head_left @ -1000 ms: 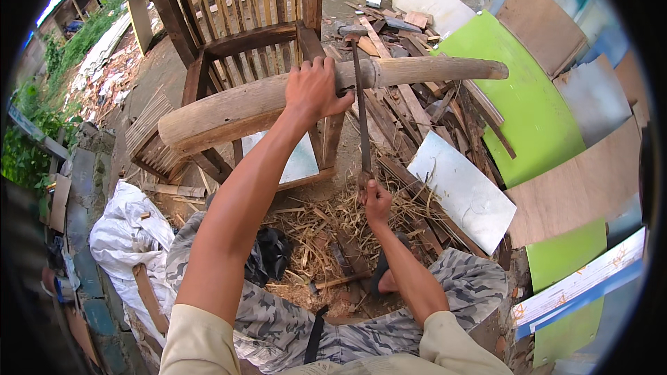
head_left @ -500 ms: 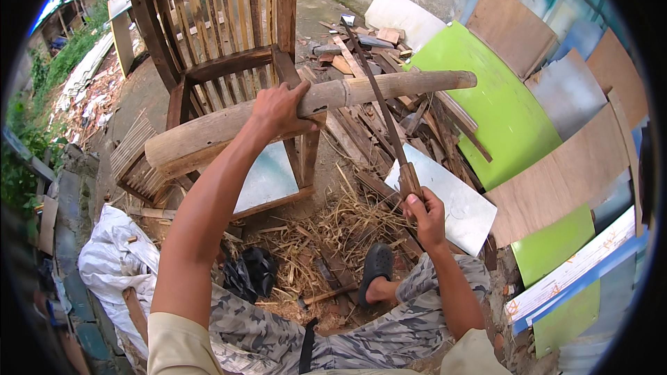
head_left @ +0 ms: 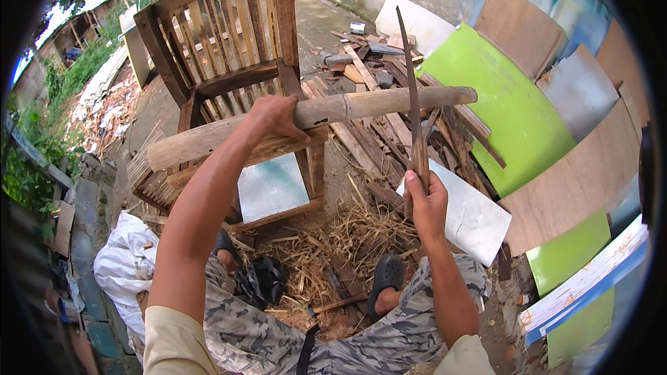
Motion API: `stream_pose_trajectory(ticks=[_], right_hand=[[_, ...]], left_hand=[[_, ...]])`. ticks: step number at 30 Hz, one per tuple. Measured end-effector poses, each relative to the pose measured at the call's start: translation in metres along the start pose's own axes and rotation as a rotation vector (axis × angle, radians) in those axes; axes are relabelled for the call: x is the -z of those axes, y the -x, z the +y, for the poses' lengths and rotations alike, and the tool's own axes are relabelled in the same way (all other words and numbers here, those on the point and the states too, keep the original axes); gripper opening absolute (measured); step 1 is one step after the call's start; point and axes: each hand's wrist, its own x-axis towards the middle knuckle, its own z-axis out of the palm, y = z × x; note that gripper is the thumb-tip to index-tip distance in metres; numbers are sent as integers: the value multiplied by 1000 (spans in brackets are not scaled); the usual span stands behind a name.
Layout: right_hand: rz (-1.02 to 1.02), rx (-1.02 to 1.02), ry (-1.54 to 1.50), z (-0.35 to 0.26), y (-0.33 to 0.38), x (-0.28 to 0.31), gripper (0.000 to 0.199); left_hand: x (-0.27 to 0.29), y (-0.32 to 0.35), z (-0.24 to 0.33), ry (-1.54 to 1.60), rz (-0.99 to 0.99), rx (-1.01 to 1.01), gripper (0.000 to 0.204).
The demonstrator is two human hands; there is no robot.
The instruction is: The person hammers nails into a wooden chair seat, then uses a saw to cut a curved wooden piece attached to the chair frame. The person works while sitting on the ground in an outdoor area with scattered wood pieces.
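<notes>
A thick, pale brown bamboo pole (head_left: 375, 101) lies crosswise in front of a slatted wooden chair (head_left: 236, 83), over a wooden rail of its frame. My left hand (head_left: 274, 117) is wrapped over the pole near its middle, thumb toward me. In my right hand (head_left: 427, 198) is the brown wooden handle of a machete (head_left: 413, 76), its long, narrow, dark blade pointing up and away from me. The blade crosses in front of the pole's right part; whether it touches the bamboo I cannot tell. A dark hole shows in the pole just right of my left hand.
Scrap wood (head_left: 389, 121) is heaped beyond the pole, with green (head_left: 500, 111) and brown boards leaning at the right. Straw-like shavings (head_left: 313, 243) litter the ground by my feet. A white sack (head_left: 125, 257) and black plastic bag (head_left: 260, 281) lie at the left.
The machete has swung more upright, its tip moving right, and my right hand has shifted slightly right. My left hand keeps its hold on the bamboo pole. The whole view has shifted a little.
</notes>
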Motion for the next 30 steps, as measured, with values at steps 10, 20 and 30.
stream_pose_trajectory(ticks=[10,20,30], right_hand=[[127,126,269,-12,-38,-3,37],[321,360,509,-14,-32,14,47],[-94,205,796,-10,-10,9,57]], left_hand=[[-11,21,8,78,216,46,86],[-30,110,66,194,342,-3,85],[-156,152,144,378,72,-45,85]])
